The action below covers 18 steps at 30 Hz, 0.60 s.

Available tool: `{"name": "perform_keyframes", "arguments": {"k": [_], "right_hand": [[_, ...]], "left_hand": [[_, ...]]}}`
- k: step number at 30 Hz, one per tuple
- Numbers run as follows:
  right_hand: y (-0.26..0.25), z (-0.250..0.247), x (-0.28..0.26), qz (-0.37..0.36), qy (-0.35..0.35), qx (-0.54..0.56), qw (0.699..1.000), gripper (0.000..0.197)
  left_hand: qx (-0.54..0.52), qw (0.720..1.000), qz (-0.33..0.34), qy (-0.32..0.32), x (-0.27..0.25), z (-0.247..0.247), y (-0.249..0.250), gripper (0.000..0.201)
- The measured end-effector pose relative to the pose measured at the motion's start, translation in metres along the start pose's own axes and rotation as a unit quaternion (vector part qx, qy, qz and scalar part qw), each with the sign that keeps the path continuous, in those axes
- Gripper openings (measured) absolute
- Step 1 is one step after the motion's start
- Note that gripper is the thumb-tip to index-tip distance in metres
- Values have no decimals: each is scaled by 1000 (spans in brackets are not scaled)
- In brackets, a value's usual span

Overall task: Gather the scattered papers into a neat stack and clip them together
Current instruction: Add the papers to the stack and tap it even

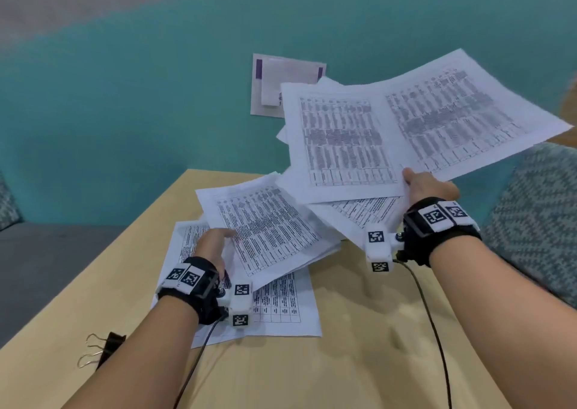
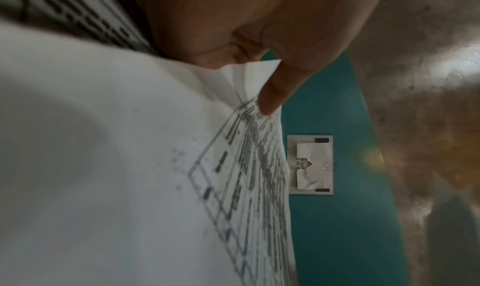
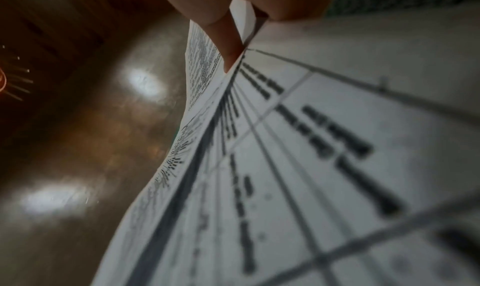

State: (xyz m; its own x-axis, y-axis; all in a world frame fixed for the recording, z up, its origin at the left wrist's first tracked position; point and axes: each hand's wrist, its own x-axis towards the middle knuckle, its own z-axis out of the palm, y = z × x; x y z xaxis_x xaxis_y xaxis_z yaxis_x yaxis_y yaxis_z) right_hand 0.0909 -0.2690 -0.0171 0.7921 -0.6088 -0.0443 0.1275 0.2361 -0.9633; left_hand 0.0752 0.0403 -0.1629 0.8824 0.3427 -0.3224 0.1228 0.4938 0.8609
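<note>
My right hand pinches a fanned bundle of printed table sheets by their near edge and holds them in the air over the far right of the wooden table. The right wrist view shows the thumb on top of those sheets. My left hand grips a second sheaf of printed pages, lifted at an angle above one sheet lying flat. In the left wrist view the thumb presses on that sheaf. A black binder clip lies at the table's near left.
A teal wall rises behind the table with a taped notice on it. A patterned cushion sits at the right, a grey seat at the left. Cables trail from both wrist cameras across the table.
</note>
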Motion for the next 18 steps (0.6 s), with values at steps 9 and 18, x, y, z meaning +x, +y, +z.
{"name": "perform_keyframes", "arguments": {"k": [9, 18], "right_hand": [[76, 24, -17, 29, -40, -84, 995, 74], [103, 32, -29, 96, -159, -127, 974, 73]], "left_hand": [[-47, 990, 48, -126, -21, 10, 12, 88], [99, 994, 49, 4, -4, 6, 6, 76]]}}
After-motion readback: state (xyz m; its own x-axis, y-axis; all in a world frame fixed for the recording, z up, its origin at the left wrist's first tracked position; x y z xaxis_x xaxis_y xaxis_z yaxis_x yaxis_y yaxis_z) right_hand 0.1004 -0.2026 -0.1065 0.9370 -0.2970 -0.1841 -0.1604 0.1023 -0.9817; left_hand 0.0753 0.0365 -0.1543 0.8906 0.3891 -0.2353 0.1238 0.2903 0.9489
